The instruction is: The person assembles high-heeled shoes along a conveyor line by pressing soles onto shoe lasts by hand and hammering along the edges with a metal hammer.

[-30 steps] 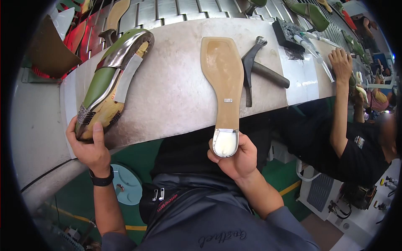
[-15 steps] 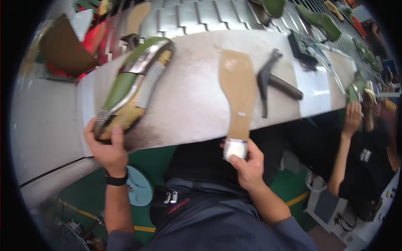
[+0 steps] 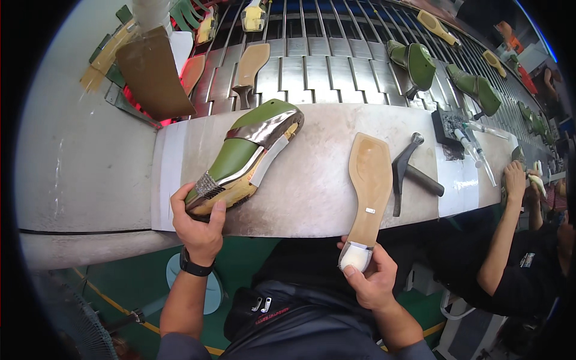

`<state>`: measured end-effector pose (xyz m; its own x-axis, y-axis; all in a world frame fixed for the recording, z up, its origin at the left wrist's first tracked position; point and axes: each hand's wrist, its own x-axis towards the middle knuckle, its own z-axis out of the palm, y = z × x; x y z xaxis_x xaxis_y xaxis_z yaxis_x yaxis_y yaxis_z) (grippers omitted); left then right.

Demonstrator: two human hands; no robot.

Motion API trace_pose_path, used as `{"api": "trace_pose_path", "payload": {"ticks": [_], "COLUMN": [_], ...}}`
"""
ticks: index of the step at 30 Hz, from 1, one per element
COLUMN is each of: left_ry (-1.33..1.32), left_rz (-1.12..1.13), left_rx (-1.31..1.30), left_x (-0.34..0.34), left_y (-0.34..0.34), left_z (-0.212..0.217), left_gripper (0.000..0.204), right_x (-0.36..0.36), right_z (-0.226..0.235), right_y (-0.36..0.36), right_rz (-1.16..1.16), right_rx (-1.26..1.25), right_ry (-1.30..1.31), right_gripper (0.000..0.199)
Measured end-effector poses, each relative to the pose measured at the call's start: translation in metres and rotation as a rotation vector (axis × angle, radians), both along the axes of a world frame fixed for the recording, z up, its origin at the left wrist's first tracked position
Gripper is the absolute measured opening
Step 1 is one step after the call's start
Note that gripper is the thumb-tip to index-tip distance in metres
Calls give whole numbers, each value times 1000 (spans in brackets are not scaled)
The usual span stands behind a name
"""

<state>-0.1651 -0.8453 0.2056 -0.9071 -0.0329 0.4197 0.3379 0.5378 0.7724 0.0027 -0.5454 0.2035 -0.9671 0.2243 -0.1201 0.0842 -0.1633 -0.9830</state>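
No wording can be read clearly. Small red lettering (image 3: 273, 316) runs across the dark clothing (image 3: 327, 324) at the near edge. A pale patch (image 3: 527, 260) marks the black shirt (image 3: 528, 291) on the right; the tan sole (image 3: 370, 174) bears a tiny light label (image 3: 370, 210).

On my right, a hammer (image 3: 402, 169) lies on the tabletop (image 3: 312, 198), and past it syringes (image 3: 467, 144) rest by a black block (image 3: 444, 127). Ahead of me, green shoes (image 3: 422, 67) sit on a slatted metal conveyor (image 3: 294, 87); below, I see a pale-blue disc (image 3: 212, 295) over green floor (image 3: 141, 282).
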Motion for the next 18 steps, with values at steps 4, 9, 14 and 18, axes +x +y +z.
{"api": "trace_pose_path", "payload": {"ticks": [4,9,14,18], "left_ry": [-4,60,64,67], "left_rz": [9,43,45,39], "left_rx": [-3,-29,-37,4], "left_x": [-3,-3,-5,-3], "left_y": [-2,-5,0,-1], "left_z": [-3,0,-2,-5], "left_gripper": [55,59,58,57], "right_x": [-15,-49,-144,-154], "right_z": [32,85,15,2], "right_y": [18,25,40,33], "right_rz": [121,104,-53,-95], "right_rx": [127,237,381,189], "right_ry": [-53,301,65,118], "right_gripper": [48,53,40,35]}}
